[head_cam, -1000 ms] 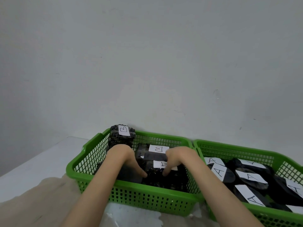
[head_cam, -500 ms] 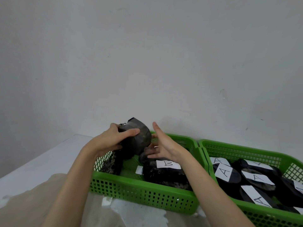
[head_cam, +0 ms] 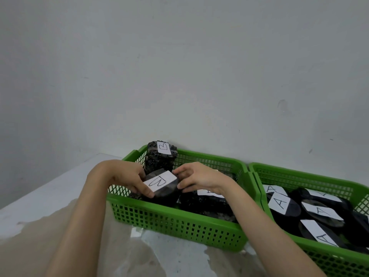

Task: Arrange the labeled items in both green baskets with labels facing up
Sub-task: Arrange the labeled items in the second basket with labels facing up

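Together, the left hand [head_cam: 127, 177] and right hand [head_cam: 196, 177] grip a dark stone [head_cam: 163, 193] from either side, fingers curled around its edges, holding it low in the left basket [head_cam: 179, 226] with its white "B" label [head_cam: 160, 181] facing up. Behind it stands a rough stone [head_cam: 159, 160] also labeled B, while the right basket [head_cam: 319, 254] holds dark pieces with "A" labels [head_cam: 279, 201] showing.

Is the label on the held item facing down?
No, the white label on the dark item between both hands faces up.
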Demonstrator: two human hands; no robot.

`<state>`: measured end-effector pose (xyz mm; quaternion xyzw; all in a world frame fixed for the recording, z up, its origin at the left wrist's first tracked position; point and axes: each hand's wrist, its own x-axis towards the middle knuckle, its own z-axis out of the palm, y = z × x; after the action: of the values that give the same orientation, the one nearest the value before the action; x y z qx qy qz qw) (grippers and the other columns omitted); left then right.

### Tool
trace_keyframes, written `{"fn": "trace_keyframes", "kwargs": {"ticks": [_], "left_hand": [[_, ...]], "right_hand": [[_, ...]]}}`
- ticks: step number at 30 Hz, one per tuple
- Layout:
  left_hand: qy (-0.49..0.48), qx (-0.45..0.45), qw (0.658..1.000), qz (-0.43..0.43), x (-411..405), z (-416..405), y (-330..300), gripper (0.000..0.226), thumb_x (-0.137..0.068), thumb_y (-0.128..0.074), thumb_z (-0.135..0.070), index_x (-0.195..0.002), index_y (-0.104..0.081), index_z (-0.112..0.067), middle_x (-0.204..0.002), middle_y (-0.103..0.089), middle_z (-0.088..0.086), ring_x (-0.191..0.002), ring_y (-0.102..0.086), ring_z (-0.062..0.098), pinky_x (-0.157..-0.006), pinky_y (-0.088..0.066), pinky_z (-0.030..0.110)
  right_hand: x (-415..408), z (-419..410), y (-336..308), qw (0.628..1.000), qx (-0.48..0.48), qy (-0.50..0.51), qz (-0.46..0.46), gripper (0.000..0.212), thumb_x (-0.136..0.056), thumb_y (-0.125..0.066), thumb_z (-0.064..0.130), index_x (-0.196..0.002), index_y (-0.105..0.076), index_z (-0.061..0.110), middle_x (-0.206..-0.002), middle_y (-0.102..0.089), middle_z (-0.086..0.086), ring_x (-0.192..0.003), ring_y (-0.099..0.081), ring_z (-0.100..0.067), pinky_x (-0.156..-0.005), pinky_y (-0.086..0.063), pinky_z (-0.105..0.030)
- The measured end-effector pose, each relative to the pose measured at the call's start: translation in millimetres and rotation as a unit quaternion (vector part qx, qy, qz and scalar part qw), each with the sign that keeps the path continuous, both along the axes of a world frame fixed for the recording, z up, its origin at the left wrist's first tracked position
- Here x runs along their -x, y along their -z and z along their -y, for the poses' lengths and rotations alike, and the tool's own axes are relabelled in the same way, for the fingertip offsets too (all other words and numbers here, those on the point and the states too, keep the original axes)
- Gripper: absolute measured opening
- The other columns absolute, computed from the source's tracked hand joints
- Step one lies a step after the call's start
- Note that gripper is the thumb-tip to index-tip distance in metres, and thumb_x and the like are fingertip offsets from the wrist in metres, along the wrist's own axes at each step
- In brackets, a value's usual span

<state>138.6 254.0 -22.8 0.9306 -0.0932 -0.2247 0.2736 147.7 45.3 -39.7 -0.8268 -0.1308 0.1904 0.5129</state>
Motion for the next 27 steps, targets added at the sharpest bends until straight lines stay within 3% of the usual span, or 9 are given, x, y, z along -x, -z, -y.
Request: {"fn": "trace_keyframes", "kwargs": {"ticks": [3, 6, 7, 11, 14, 17, 19, 23, 27], "left_hand": [[0.014, 0.031, 0.998, -0.048, -0.7, 2.5, 2.2, 0.035, -0.086, -0.063, -0.014, -0.113, -0.062, 0.009, -0.099, -0.069, 0.015, -0.073, -0.064, 0.009, -0.065, -0.054, 0.011], [0.005, 0.06, 0.996, -0.062, -2.7, 5.2, 4.4, 0.035, -0.092, -0.054, -0.009, -0.118, -0.057, 0.013, -0.123, -0.06, 0.031, -0.088, -0.062, 0.022, -0.079, -0.055, 0.021], [0.005, 0.062, 0.995, -0.071, -3.4, 6.0, 5.6, 0.035, -0.093, -0.052, -0.009, -0.119, -0.055, 0.014, -0.124, -0.058, 0.032, -0.088, -0.063, 0.023, -0.081, -0.055, 0.023], [-0.025, 0.044, 0.997, -0.064, -9.3, 7.1, 9.5, 0.028, -0.096, -0.047, -0.01, -0.12, -0.053, 0.003, -0.11, -0.065, 0.022, -0.07, -0.061, 0.012, -0.064, -0.052, 0.016], [-0.06, -0.073, 0.994, 0.059, -14.7, 10.3, 13.9, 0.022, -0.094, -0.052, -0.018, -0.112, -0.055, -0.007, -0.09, -0.059, 0.007, -0.073, -0.055, 0.016, -0.065, -0.046, 0.022], [-0.059, -0.229, 0.97, 0.06, -10.3, 23.9, 23.1, 0.047, -0.086, -0.06, -0.026, -0.127, -0.049, -0.007, -0.126, -0.056, 0.009, -0.1, -0.054, 0.024, -0.087, -0.047, 0.031], [-0.055, -0.264, 0.962, 0.041, -8.6, 34.0, 29.3, 0.053, -0.087, -0.058, -0.021, -0.135, -0.043, -0.007, -0.136, -0.051, 0.01, -0.111, -0.055, 0.025, -0.09, -0.047, 0.03], [-0.091, -0.218, 0.971, 0.042, -13.9, 29.4, 31.6, 0.072, -0.08, -0.065, -0.02, -0.141, -0.029, -0.011, -0.138, -0.048, 0.011, -0.121, -0.053, 0.028, -0.087, -0.047, 0.031], [-0.068, -0.105, 0.99, 0.059, -14.9, 10.4, 24.2, 0.104, -0.07, -0.076, -0.015, -0.149, -0.009, -0.027, -0.145, -0.045, 0.007, -0.126, -0.049, 0.028, -0.102, -0.045, 0.036]], "right_hand": [[2.4, -2.8, 2.8, 0.992, 0.116, -0.011, 0.051, 0.031, -0.089, -0.058, 0.014, -0.115, -0.061, -0.001, -0.092, -0.062, -0.001, -0.08, -0.059, -0.01, -0.068, -0.056, -0.018], [1.7, -3.7, 7.6, 0.961, 0.246, -0.034, 0.118, 0.042, -0.083, -0.067, 0.027, -0.118, -0.06, 0.004, -0.113, -0.066, -0.012, -0.092, -0.06, -0.021, -0.078, -0.051, -0.032], [1.5, -4.0, 8.9, 0.953, 0.271, -0.043, 0.131, 0.048, -0.08, -0.069, 0.03, -0.122, -0.057, 0.008, -0.118, -0.064, -0.012, -0.092, -0.058, -0.02, -0.076, -0.048, -0.03], [-0.6, -5.4, 11.5, 0.942, 0.293, -0.073, 0.15, 0.05, -0.081, -0.069, 0.027, -0.126, -0.053, 0.014, -0.108, -0.059, -0.008, -0.088, -0.051, -0.016, -0.061, -0.038, -0.02], [-1.2, -9.1, 14.0, 0.931, 0.322, -0.075, 0.157, 0.045, -0.081, -0.069, 0.026, -0.122, -0.057, 0.009, -0.115, -0.062, -0.011, -0.087, -0.05, -0.017, -0.07, -0.038, -0.025], [-3.8, -9.6, 14.4, 0.933, 0.32, -0.076, 0.148, 0.045, -0.081, -0.069, 0.027, -0.12, -0.058, 0.007, -0.121, -0.062, -0.012, -0.087, -0.05, -0.017, -0.071, -0.039, -0.026], [-8.1, -9.3, 10.3, 0.937, 0.318, -0.076, 0.12, 0.045, -0.084, -0.065, 0.033, -0.118, -0.06, 0.005, -0.12, -0.062, -0.013, -0.088, -0.051, -0.016, -0.062, -0.044, -0.022], [-20.1, -18.4, -1.8, 0.949, 0.307, -0.016, 0.064, 0.058, -0.089, -0.047, 0.052, -0.118, -0.057, 0.003, -0.107, -0.066, -0.016, -0.079, -0.058, -0.018, -0.058, -0.045, -0.023], [-24.3, -38.0, 7.0, 0.927, 0.259, 0.099, 0.251, 0.055, -0.092, -0.036, 0.055, -0.101, -0.058, 0.005, -0.102, -0.066, -0.014, -0.093, -0.061, -0.029, -0.073, -0.043, -0.034]]}}
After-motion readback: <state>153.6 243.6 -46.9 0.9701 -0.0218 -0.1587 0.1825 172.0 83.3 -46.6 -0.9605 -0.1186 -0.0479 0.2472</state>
